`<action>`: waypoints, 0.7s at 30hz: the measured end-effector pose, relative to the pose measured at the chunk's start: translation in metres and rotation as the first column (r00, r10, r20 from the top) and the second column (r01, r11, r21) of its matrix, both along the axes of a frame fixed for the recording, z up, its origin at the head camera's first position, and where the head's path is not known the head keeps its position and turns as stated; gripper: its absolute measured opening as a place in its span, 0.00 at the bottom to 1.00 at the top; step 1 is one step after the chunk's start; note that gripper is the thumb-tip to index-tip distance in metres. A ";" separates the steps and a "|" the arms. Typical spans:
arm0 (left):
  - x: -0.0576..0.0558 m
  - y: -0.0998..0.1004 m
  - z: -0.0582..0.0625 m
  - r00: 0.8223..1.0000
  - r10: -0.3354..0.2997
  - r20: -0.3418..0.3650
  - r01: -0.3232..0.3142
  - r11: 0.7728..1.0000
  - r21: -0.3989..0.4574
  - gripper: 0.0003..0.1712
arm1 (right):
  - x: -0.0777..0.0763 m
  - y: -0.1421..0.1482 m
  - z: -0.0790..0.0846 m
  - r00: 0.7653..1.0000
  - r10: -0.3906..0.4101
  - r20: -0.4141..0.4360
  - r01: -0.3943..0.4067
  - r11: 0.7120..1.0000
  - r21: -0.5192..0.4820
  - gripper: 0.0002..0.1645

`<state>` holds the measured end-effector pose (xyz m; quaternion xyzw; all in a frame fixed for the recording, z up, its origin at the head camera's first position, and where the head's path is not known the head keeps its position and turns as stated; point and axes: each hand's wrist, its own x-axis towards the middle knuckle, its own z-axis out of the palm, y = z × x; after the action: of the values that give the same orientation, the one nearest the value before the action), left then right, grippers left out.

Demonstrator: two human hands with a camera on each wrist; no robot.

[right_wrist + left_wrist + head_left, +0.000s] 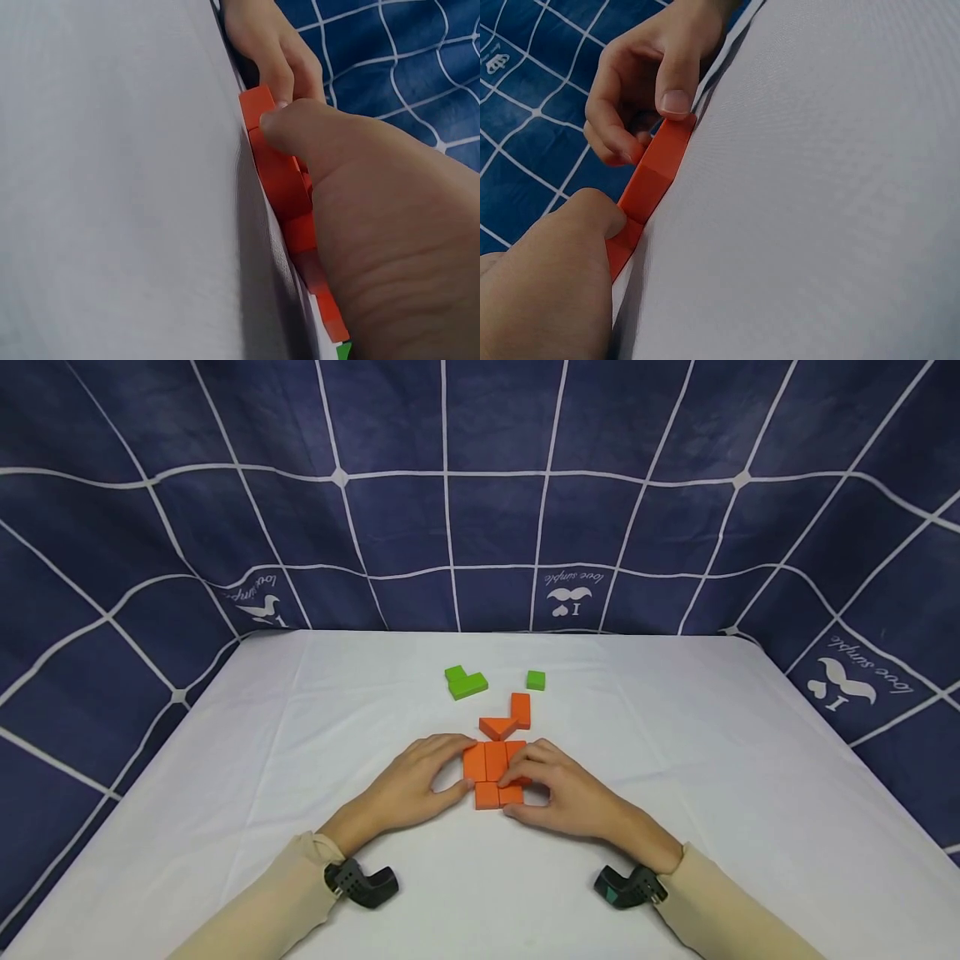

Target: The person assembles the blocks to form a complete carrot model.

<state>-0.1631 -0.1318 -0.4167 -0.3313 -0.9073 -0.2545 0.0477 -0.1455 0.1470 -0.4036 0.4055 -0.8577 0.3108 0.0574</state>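
Observation:
Several orange blocks lie fitted together on the white cloth in the head view: a row of taller ones, with two smaller square blocks below. At the row's left end, my left hand [412,783] pinches the left orange block [474,763], fingertips at its upper corner and thumb at its lower one. My right hand [573,792] pinches the lower right orange block [512,795] with thumb and index finger, its other fingers covering part of the right upper block. The lower left square block [487,796] sits beside it. The left wrist view shows the left thumb against an orange side [643,196].
Just beyond the group lie an orange triangular block [497,727] and an upright-lying orange rectangular block [521,711]. Farther back are a green L-shaped piece [468,685] and a green square block [536,680]. A blue checked curtain [495,518] surrounds the white table [300,735].

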 end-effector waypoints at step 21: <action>0.000 0.000 0.000 1.000 -0.003 -0.019 0.003 1.000 0.002 0.31 | -0.009 -0.001 -0.005 0.998 -0.053 0.026 0.057 0.978 -0.203 0.11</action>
<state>-0.1629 -0.1313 -0.4168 -0.3352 -0.9060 -0.2524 0.0562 -0.1548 0.1458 -0.4083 0.3703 -0.8330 0.3993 0.0983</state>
